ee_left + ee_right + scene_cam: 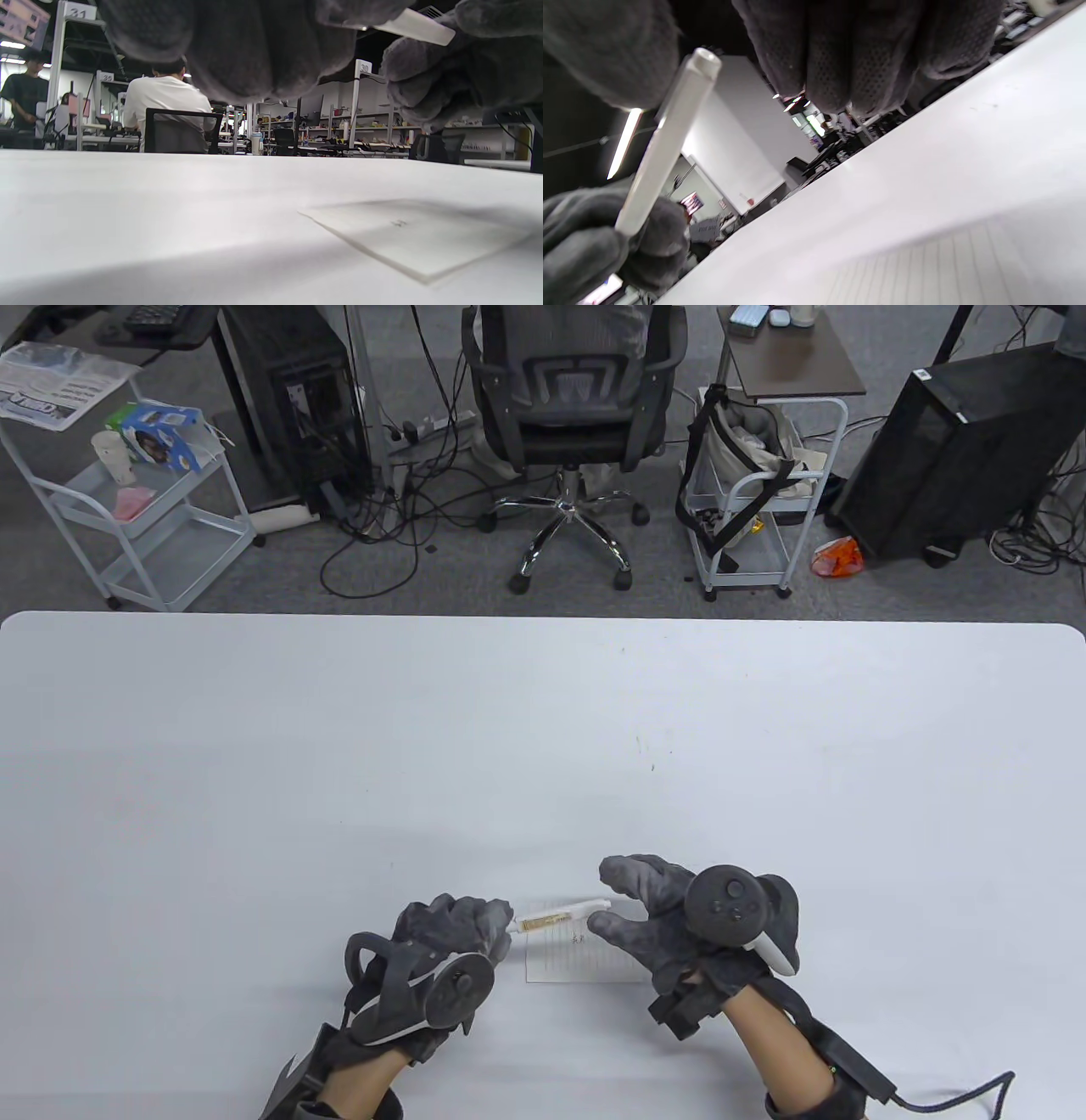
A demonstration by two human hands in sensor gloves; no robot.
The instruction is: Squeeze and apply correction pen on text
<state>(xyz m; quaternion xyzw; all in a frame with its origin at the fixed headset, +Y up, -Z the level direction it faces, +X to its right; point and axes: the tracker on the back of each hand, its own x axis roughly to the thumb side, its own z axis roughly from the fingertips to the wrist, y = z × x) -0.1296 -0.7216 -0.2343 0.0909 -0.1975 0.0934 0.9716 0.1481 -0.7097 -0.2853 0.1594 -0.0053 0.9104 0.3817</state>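
A white correction pen (560, 914) lies level above a small lined paper (585, 963) near the table's front edge. My left hand (496, 925) grips the pen's left end. My right hand (601, 897) is open, with thumb and fingers spread around the pen's right end, and does not grip it. A small handwritten mark (579, 937) sits on the paper under the pen. In the left wrist view the pen (413, 26) pokes out past my fingers (254, 51) over the paper (415, 237). In the right wrist view the pen (666, 140) stands between my thumb and fingers (848, 51).
The white table (543, 729) stretches wide beyond the paper. Past its far edge stand an office chair (568, 407), two wire carts (144, 509) and computer towers (959, 449), all off the table.
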